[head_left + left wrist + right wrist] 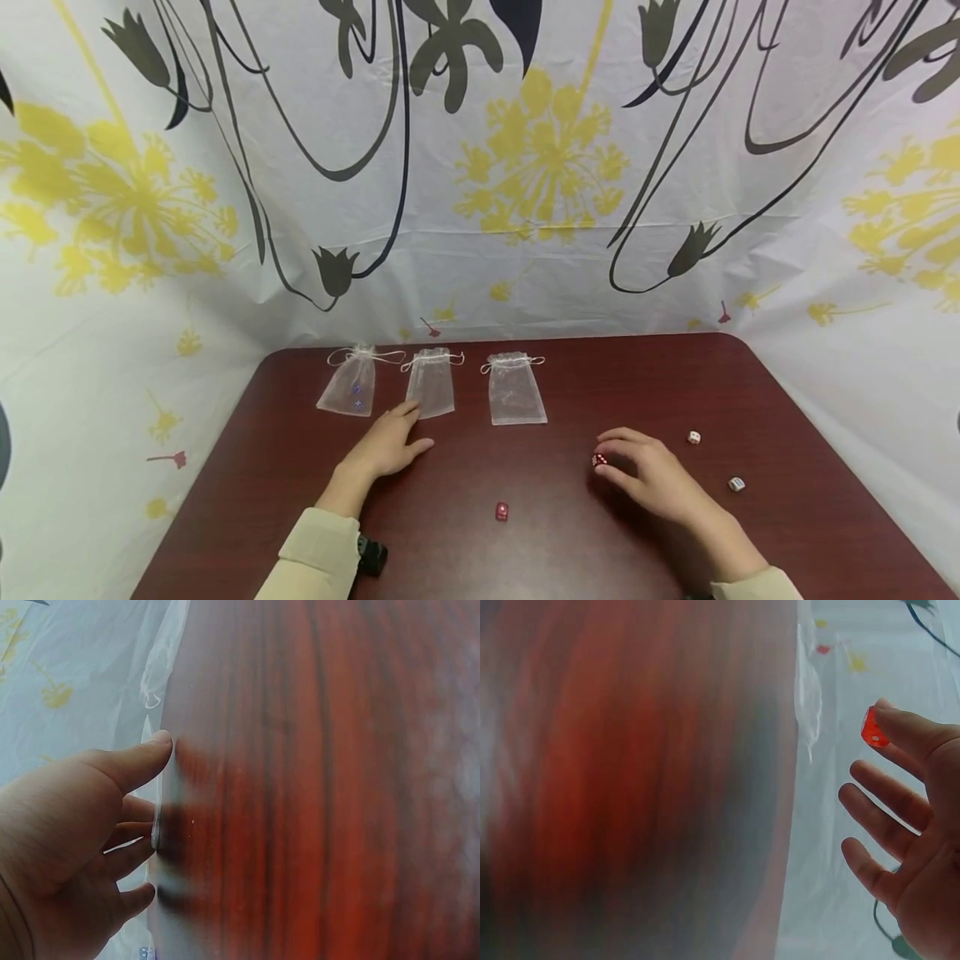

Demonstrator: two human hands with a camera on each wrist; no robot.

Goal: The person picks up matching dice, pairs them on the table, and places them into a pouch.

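My right hand [652, 477] pinches a red die [873, 729] with white pips between thumb and index finger, above the right part of the table. In the right wrist view its other fingers are spread apart. My left hand [384, 443] reaches to the lower edge of the middle sheer drawstring bag [431, 385], fingertips touching it and thumb held away. Another red die [502, 511] lies on the table between the hands. To the right of my right hand lie two white dice, one farther back [694, 437] and one nearer [737, 483].
A sheer bag [347, 387] with blue dice inside lies at the back left. A third sheer bag [517, 392] lies right of the middle one. The dark red table [637, 375] ends against a patterned white curtain [450, 292].
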